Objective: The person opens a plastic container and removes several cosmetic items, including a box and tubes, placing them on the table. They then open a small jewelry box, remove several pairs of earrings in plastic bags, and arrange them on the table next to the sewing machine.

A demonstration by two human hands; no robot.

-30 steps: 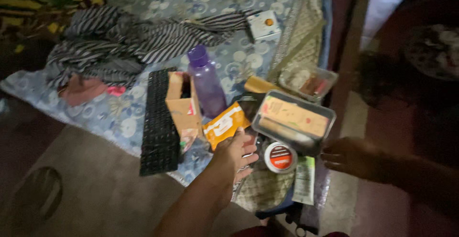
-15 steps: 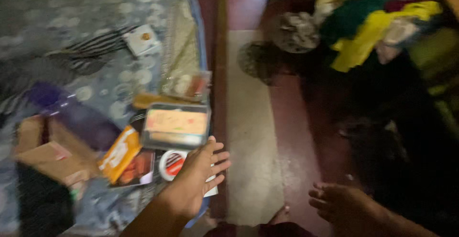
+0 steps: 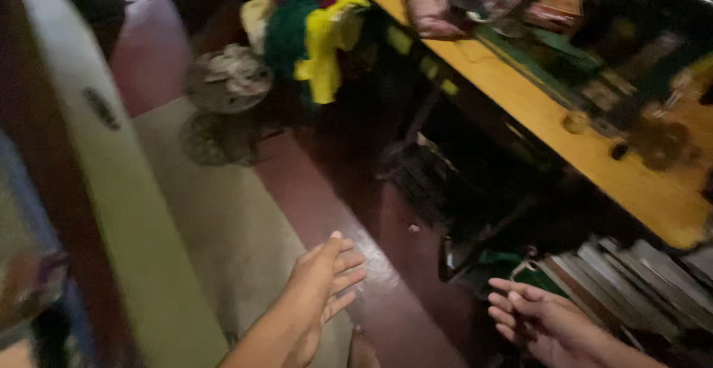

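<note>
My left hand point(image 3: 321, 286) hangs flat and empty over the dark red floor point(image 3: 319, 190), fingers stretched out and slightly apart. My right hand point(image 3: 541, 321) is lower right, palm turned up, fingers loosely curled and holding nothing. It is close to a row of books point(image 3: 639, 279) lying under a wooden table point(image 3: 594, 152). A bare foot point(image 3: 362, 349) shows between the two arms at the bottom edge.
A pale mat point(image 3: 215, 219) lies along the bed edge point(image 3: 52, 160) at left. A heap of yellow, green and red clothes point(image 3: 316, 34) and a round basket point(image 3: 226, 78) sit at the back. Pink bags point(image 3: 438, 0) and clutter cover the tabletop.
The view has swung right, from the bed with its bottle, tins and packets to the floor and table. My left hand has left the bed edge; both hands now hover over the floor.
</note>
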